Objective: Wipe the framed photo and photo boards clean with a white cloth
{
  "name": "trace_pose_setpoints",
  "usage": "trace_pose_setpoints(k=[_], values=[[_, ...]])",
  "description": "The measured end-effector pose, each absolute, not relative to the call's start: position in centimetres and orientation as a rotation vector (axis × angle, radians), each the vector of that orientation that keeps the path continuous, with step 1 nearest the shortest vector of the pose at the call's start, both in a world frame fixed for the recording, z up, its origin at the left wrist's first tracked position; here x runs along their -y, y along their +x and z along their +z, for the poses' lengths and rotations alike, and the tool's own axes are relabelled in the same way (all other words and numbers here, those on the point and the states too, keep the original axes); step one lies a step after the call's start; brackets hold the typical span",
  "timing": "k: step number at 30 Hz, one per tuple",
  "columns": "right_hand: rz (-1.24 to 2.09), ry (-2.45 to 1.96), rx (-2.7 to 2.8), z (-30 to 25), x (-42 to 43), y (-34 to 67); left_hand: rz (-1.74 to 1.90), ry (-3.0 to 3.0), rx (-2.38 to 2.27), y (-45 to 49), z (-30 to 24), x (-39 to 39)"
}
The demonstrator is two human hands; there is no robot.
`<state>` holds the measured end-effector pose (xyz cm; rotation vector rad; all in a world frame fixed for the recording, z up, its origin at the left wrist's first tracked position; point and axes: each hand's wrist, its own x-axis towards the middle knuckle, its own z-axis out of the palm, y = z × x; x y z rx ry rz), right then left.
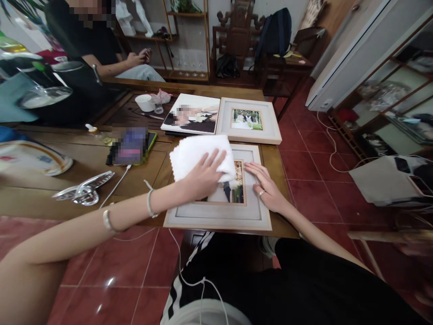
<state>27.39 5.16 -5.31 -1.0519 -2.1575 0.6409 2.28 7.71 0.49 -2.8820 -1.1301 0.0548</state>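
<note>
My left hand (204, 178) holds a folded white cloth (194, 155) against a picture frame, its fingers spread over the cloth. The pale picture frame (216, 219) lies flat at the table's near edge, face up, with a small photo inside. Cloth and hand hide its upper left part. My right hand (269, 189) rests open along the frame's right side, fingers stretched out. Just beyond lie a second pale frame (221, 122) with a photo and a white photo panel (211, 101).
On the wooden table (149, 192) to the left are a phone (130, 149) with a cable, shiny metal tongs-like pieces (84, 187), a dropper bottle (98, 133) and a white cup (144, 103). A person in dark clothes (77, 40) sits across the table.
</note>
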Motion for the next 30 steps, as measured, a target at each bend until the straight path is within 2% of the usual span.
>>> trace_pose_setpoints(k=[3,6,13,18,22,30], values=[[0.645,-1.061,2.157,-5.3,-5.2,27.4,0.011,-2.802,1.139,2.8,0.2,-10.4],[0.64,-1.069,2.155,-5.3,-5.1,27.4,0.128,-2.822,1.109,3.6,0.8,-10.2],[0.633,-1.088,2.142,-5.3,-5.1,27.2,0.485,-3.036,0.909,4.0,3.9,-1.0],[0.638,-1.095,2.139,-5.4,-5.0,27.2,0.413,-3.256,0.697,3.2,5.4,3.1],[0.653,-1.081,2.143,-5.2,-5.1,27.2,0.369,-3.195,0.771,4.0,4.4,2.1],[0.637,-1.041,2.174,-5.3,-5.3,27.4,0.159,-2.92,1.126,6.3,1.1,-4.8]])
